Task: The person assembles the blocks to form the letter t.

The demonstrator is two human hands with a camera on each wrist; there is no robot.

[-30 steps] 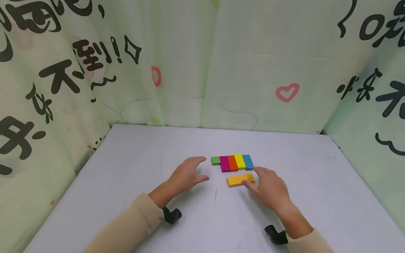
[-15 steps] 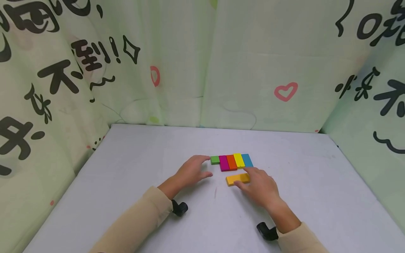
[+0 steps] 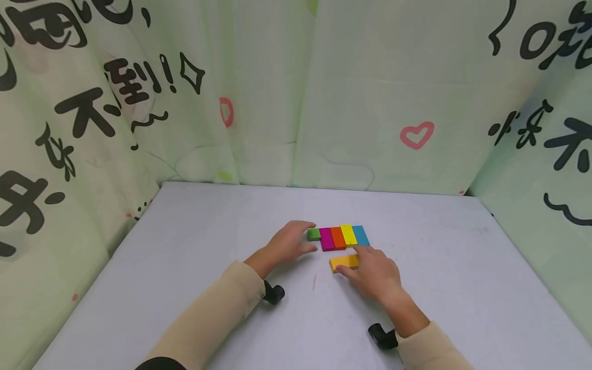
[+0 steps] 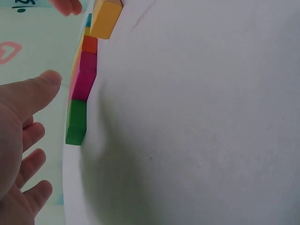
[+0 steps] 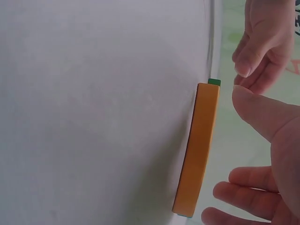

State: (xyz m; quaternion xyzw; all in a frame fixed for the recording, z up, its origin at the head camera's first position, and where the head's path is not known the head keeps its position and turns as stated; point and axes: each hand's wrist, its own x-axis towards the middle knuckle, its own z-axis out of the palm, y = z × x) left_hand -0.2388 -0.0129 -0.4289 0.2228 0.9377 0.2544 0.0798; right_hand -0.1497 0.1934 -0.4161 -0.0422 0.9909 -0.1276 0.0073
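Closer together than a second ago, left hand [image 3: 288, 243] hovers by the green block [image 3: 314, 235], right hand [image 3: 376, 275] over the amber block [image 3: 343, 263], thumbs and fingers parted; uneven pushing could skew the coloured row [image 3: 338, 238] ahead.

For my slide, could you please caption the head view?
Left hand near the green block, right hand near the amber block.

1. A curtained-off booth; what kind of building holds it cannot be told.
2. Pale green curtain [image 3: 268, 92] encloses the left, back and right, printed with black characters [image 3: 83, 114] and a pink heart [image 3: 417, 146].
3. A white-topped desk [image 3: 485, 277] spans the space between.
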